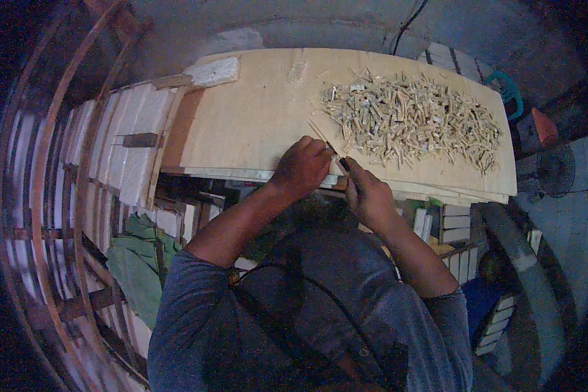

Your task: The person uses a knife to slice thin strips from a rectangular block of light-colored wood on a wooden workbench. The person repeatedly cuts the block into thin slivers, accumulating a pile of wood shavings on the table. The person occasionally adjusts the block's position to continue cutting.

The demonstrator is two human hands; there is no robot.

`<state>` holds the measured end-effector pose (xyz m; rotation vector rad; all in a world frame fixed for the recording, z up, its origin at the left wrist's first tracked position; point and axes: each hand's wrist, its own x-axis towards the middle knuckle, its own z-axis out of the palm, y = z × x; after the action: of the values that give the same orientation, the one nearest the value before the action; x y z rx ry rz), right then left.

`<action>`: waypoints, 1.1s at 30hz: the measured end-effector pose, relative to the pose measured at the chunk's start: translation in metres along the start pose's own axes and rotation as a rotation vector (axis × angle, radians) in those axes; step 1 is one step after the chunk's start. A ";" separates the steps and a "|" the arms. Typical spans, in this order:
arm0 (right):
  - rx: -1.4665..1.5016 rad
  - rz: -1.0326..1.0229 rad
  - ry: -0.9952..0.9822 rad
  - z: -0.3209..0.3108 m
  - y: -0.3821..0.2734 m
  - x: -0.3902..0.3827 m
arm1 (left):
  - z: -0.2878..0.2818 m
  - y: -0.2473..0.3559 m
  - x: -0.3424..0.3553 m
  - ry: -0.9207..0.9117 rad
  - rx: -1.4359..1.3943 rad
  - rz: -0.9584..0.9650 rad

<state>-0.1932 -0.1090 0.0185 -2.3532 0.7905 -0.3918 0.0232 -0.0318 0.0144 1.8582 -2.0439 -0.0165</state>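
My left hand [302, 168] is closed near the front edge of the pale wooden board [242, 124], its fingers pinched around a thin wooden stick [316, 129] that pokes out beyond them. Close beside it, my right hand [370, 195] grips a dark-handled knife [343, 163], which points up and left toward the stick. The knife's blade is too small and dim to make out fully. To the right on the board lies a wide heap of short, pale wooden pieces [411, 124].
A white block [215, 72] lies at the board's far left, near a small patch of crumbs [297, 70]. Stacked white slabs [127, 137] stand on the left, beside green cloth [137, 251]. A fan [555, 171] and an orange object [543, 126] are at the right.
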 end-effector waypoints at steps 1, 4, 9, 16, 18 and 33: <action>0.018 0.004 -0.004 -0.001 -0.001 0.000 | 0.001 0.000 0.000 0.006 0.014 -0.003; 0.061 0.028 -0.016 -0.004 -0.003 -0.004 | 0.004 0.001 0.001 -0.021 0.067 0.011; 0.069 0.010 -0.047 -0.009 0.013 -0.035 | 0.000 0.006 0.000 0.032 0.078 0.003; 0.032 0.055 -0.121 -0.029 0.006 -0.040 | 0.004 0.006 -0.004 0.039 0.130 -0.008; 0.074 0.036 -0.115 -0.025 -0.004 -0.021 | 0.009 0.003 -0.003 0.044 0.148 -0.006; 0.001 0.138 -0.235 -0.024 -0.007 -0.016 | 0.004 0.004 -0.003 0.018 0.179 0.027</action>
<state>-0.2127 -0.1057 0.0400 -2.2741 0.8319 -0.0562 0.0188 -0.0298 0.0112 1.9263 -2.1189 0.1951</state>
